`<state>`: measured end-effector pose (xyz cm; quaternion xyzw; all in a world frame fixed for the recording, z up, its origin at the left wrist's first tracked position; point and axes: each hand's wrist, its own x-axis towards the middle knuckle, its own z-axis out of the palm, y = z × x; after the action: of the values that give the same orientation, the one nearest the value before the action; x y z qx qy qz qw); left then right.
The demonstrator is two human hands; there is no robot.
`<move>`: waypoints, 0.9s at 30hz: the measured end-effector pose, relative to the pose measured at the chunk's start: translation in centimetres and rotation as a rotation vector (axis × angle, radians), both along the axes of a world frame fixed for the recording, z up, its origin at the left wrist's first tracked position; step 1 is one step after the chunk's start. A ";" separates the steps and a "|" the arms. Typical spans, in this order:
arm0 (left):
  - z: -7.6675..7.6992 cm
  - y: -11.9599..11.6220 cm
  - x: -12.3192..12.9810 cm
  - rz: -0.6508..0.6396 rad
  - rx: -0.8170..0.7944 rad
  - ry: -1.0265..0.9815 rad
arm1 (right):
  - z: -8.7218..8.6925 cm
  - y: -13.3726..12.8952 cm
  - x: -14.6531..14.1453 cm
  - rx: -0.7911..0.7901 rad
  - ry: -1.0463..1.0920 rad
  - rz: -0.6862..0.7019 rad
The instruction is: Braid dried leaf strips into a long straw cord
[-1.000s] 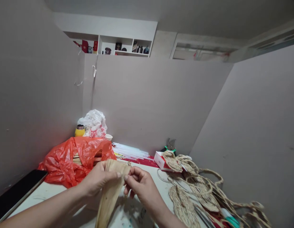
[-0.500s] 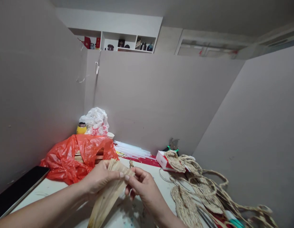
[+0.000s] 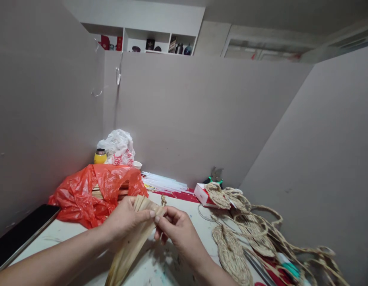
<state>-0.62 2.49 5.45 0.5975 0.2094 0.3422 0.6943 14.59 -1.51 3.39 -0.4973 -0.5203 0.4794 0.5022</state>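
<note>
A long, pale tan dried husk (image 3: 132,247), looking like a corn husk or dried leaf, hangs at a slant between my hands over the white table. My left hand (image 3: 124,220) is closed on its upper part, thumb pressed along the front. My right hand (image 3: 174,228) pinches the right edge of the same husk, its thumb tip close to the left thumb. Its lower end runs out of the bottom of the view. Just behind the fingers lies a small knotted bit of cord (image 3: 163,200).
At left are a red plastic bag (image 3: 79,194) with dried strips inside and a black phone (image 3: 26,234). Braided cord soles (image 3: 231,254) and loose cord lie at right, near pliers (image 3: 216,174). White glue sticks (image 3: 162,182) lie at the back; grey partitions (image 3: 178,107) surround the table.
The camera view has tilted slightly, so the surroundings sit a little higher. Both hands keep their grip on the husk, with only a slight shift of the fingers.
</note>
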 end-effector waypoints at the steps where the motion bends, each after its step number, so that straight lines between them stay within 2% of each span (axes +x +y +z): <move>1: -0.1 0.1 0.0 -0.022 0.000 -0.003 | 0.0 0.0 0.0 0.002 -0.010 -0.001; 6: -0.9 0.1 0.2 -0.028 0.030 -0.015 | 0.1 -0.2 -0.3 0.022 -0.028 -0.020; 11: -1.3 -0.3 0.2 0.082 0.057 0.012 | 0.4 -0.5 -0.6 0.067 -0.024 -0.051; 17: -1.5 -0.6 0.4 0.184 0.113 0.054 | 1.1 -1.1 -1.1 0.037 -0.020 -0.081; 22: -0.3 -2.0 0.1 0.230 0.271 0.074 | 0.2 0.0 -0.4 0.036 0.029 -0.157; 24: 0.6 -2.6 -0.2 0.248 0.251 0.051 | -0.7 1.0 0.5 0.025 0.057 -0.209; 27: 1.9 -3.0 -0.8 0.290 0.128 -0.018 | -1.6 2.3 1.9 0.015 0.187 -0.303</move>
<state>-1.38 -0.51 7.36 0.6009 0.2649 0.4568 0.6001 16.53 0.83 1.77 -0.5192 -0.3940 0.4386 0.6187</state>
